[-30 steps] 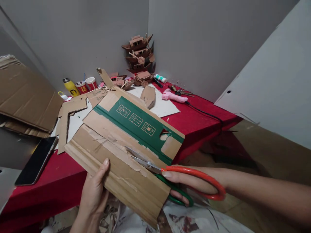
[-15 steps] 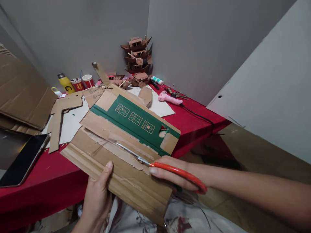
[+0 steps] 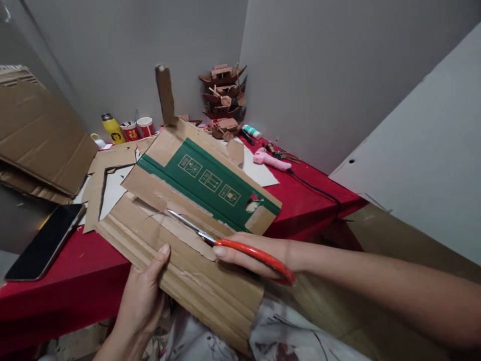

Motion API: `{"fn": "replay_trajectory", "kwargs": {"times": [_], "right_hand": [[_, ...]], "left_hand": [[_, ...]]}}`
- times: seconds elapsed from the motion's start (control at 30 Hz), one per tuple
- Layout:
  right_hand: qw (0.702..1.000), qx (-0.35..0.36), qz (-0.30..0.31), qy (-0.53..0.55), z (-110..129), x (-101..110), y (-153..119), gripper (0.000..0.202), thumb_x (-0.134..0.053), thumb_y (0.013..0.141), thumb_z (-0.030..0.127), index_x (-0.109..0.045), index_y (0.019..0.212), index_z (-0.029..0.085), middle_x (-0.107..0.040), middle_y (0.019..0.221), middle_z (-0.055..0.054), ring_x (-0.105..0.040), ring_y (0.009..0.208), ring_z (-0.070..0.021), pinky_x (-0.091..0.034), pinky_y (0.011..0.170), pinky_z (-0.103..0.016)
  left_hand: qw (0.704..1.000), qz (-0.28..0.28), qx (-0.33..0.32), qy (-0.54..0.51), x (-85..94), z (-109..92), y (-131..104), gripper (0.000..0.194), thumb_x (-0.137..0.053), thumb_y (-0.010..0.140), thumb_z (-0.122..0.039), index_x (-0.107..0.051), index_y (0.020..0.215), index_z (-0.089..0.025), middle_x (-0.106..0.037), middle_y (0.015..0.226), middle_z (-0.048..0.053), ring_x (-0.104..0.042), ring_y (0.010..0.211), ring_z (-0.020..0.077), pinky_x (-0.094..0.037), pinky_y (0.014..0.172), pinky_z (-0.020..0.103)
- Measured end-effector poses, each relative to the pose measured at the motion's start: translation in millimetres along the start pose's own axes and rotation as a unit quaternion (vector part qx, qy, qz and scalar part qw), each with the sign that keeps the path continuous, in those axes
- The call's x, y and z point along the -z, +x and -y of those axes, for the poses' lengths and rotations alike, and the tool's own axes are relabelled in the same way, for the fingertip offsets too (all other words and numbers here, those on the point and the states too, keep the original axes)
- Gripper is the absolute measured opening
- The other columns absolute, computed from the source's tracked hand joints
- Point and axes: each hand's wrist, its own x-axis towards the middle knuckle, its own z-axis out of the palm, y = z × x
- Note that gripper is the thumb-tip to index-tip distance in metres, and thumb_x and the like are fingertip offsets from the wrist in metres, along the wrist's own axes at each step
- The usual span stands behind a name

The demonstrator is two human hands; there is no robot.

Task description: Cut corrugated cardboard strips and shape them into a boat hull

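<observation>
A flat black phone (image 3: 45,243) lies on the red-covered table (image 3: 93,268); my left hand (image 3: 145,288) pinches a brown cardboard sheet with a green printed panel (image 3: 188,250) before me; orange-handled metal scissors (image 3: 240,246) meet its slit, my right hand (image 3: 265,244) wrapped round their handle.

Two hands (image 3: 145,293), one scissors (image 3: 244,247), one phone (image 3: 45,243), one bottle (image 3: 113,130), two cups (image 3: 145,128), three symbols (image 3: 210,181) (boats (image 3: 222,77) overlap, uncountable).
</observation>
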Motion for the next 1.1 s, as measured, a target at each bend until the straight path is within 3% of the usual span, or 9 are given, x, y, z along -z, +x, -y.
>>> {"fn": "replay_trajectory", "kwargs": {"times": [0.17, 0.37, 0.47, 0.57, 0.63, 0.7, 0.97, 1.1], "right_hand": [[0.999, -0.003, -0.018, -0.032, 6, 7, 12, 0.051, -0.029, 0.092, 0.058, -0.034, 0.062, 0.018, -0.032, 0.060, 0.004, -0.032, 0.054, -0.0081, -0.029, 0.049, -0.021], [0.999, -0.020, -0.045, 0.022, 4, 11, 20, 0.052, -0.033, 0.091, 0.060, -0.040, 0.062, 0.017, -0.036, 0.056, 0.004, -0.036, 0.050, -0.0076, -0.032, 0.046, -0.019], [0.996, -0.035, -0.025, 0.072, 9, 15, 22, 0.053, -0.031, 0.090, 0.062, -0.047, 0.067, 0.017, -0.042, 0.055, 0.003, -0.041, 0.049, -0.0095, -0.035, 0.046, -0.020], [0.990, -0.004, -0.014, 0.138, 13, 18, 22, 0.051, -0.029, 0.093, 0.059, -0.058, 0.088, 0.017, -0.060, 0.077, -0.002, -0.056, 0.070, -0.0155, -0.047, 0.064, -0.026], [0.989, 0.021, -0.022, 0.147, 15, 20, 21, 0.048, -0.029, 0.094, 0.055, -0.059, 0.099, 0.017, -0.063, 0.097, -0.004, -0.058, 0.091, -0.0187, -0.047, 0.082, -0.030], [0.992, 0.015, -0.020, 0.126, 20, 22, 21, 0.048, -0.030, 0.094, 0.056, -0.059, 0.098, 0.018, -0.062, 0.101, -0.005, -0.056, 0.097, -0.0198, -0.045, 0.087, -0.030], [0.996, -0.033, -0.010, -0.078, 51, 36, 33, 0.050, -0.023, 0.094, 0.056, -0.049, 0.075, 0.017, -0.053, 0.073, -0.001, -0.050, 0.067, -0.0149, -0.045, 0.066, -0.027], [0.997, -0.048, -0.020, -0.065, 51, 41, 43, 0.049, -0.026, 0.092, 0.060, -0.045, 0.073, 0.018, -0.050, 0.067, 0.000, -0.048, 0.062, -0.0134, -0.045, 0.062, -0.026]], "left_hand": [[1.000, 0.005, -0.009, -0.005, -0.2, -7, 3, 0.039, -0.070, 0.073, -0.015, -0.065, 0.112, -0.017, -0.072, 0.100, 0.008, -0.066, 0.099, 0.0237, -0.049, 0.095, 0.037], [0.999, 0.022, 0.029, 0.001, 7.5, -18, 16, 0.036, -0.066, 0.075, -0.012, -0.065, 0.111, -0.013, -0.072, 0.100, 0.012, -0.068, 0.094, 0.0257, -0.054, 0.087, 0.038], [0.999, 0.024, 0.045, -0.004, 7.1, -26, 21, 0.034, -0.065, 0.076, -0.011, -0.066, 0.110, -0.011, -0.072, 0.096, 0.013, -0.069, 0.090, 0.0260, -0.056, 0.083, 0.038], [0.998, 0.034, 0.051, -0.014, 4.3, -34, 23, 0.033, -0.064, 0.076, -0.011, -0.066, 0.109, -0.010, -0.073, 0.093, 0.013, -0.070, 0.083, 0.0260, -0.057, 0.079, 0.039], [0.998, 0.047, 0.046, -0.024, 2.8, -39, 23, 0.033, -0.064, 0.076, -0.011, -0.066, 0.109, -0.010, -0.073, 0.093, 0.013, -0.070, 0.082, 0.0262, -0.058, 0.079, 0.039], [0.997, 0.063, 0.041, -0.035, 2.0, -42, 23, 0.034, -0.065, 0.075, -0.011, -0.066, 0.110, -0.010, -0.073, 0.095, 0.013, -0.070, 0.085, 0.0265, -0.057, 0.080, 0.038], [0.996, 0.077, 0.012, -0.032, 1.7, -55, 27, 0.034, -0.063, 0.075, -0.008, -0.066, 0.109, -0.009, -0.073, 0.096, 0.014, -0.070, 0.086, 0.0273, -0.057, 0.081, 0.039], [0.997, 0.078, -0.003, -0.022, 2.4, -64, 29, 0.032, -0.061, 0.076, -0.008, -0.066, 0.108, -0.008, -0.073, 0.094, 0.015, -0.070, 0.083, 0.0268, -0.058, 0.078, 0.039]]}}
